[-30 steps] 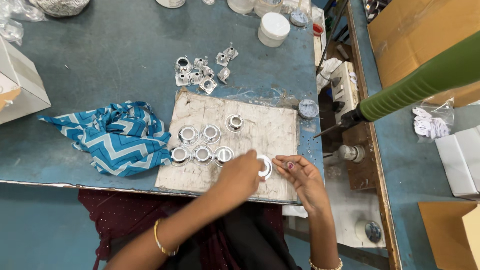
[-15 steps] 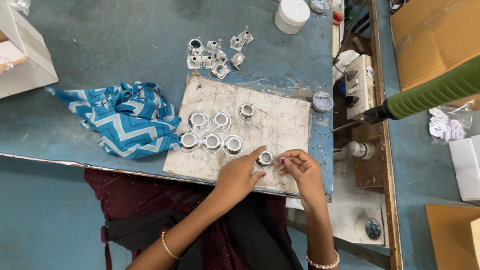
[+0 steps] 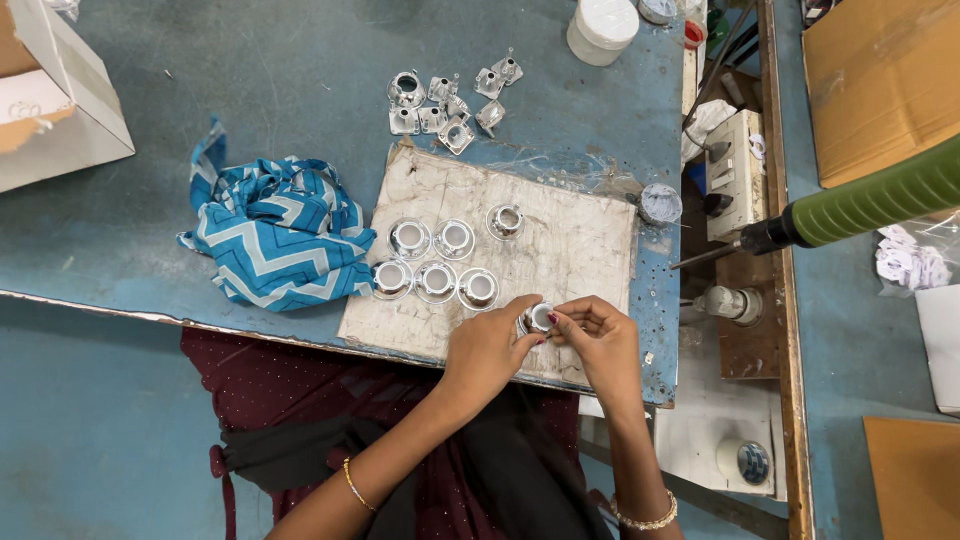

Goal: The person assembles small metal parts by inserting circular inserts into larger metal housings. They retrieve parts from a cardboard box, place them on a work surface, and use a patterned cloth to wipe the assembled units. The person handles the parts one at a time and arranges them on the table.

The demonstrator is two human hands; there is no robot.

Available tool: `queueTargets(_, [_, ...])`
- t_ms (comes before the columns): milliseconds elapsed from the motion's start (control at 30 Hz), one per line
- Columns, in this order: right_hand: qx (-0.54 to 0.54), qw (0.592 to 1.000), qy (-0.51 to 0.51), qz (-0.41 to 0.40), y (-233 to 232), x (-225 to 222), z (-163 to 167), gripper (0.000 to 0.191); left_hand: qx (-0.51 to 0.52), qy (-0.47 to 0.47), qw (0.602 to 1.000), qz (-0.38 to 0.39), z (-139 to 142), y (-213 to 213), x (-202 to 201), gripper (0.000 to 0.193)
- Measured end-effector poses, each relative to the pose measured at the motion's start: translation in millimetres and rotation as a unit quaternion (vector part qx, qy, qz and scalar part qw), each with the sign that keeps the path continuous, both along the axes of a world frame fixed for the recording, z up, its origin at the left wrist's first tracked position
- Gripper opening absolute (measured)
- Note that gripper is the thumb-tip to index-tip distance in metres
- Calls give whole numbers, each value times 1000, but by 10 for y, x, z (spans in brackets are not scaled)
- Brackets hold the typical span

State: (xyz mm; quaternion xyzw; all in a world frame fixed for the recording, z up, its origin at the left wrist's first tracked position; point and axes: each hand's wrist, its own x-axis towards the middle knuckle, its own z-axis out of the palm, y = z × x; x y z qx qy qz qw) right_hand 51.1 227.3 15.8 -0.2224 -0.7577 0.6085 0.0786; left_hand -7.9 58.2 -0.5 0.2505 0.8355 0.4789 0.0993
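Both hands pinch one small shiny metal cup part (image 3: 540, 318) over the near edge of a worn whitish work board (image 3: 580, 240). My left hand (image 3: 487, 350) grips it from the left, my right hand (image 3: 598, 343) from the right. Several similar metal cups (image 3: 437, 282) stand in two rows on the board to the left of my hands, one more (image 3: 505, 221) farther back. A cluster of square-based metal fittings (image 3: 445, 105) lies on the blue table beyond the board.
A blue and white zigzag cloth (image 3: 275, 235) is bunched left of the board. A white box (image 3: 55, 95) sits far left, a white jar (image 3: 602, 28) at the back. A green-handled tool (image 3: 860, 205) and a switch box (image 3: 735, 165) are on the right.
My view has shifted so the table sits lower and right. Both hands stay together at the board's near edge, now closed around the metal cup part.
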Motion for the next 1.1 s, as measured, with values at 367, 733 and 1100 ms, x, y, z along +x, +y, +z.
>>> queueTargets(367, [51, 999, -6, 5, -11, -25, 35, 13, -4, -6, 1000, 1, -36, 10, 5, 53])
queueTargets(733, [107, 988, -76, 80, 126, -124, 55, 10, 37, -85, 994, -52, 24, -63, -119, 45])
queueTargets(1100, [174, 902, -328, 220, 207, -492, 479, 21, -17, -157, 987, -21, 81, 123, -264, 28])
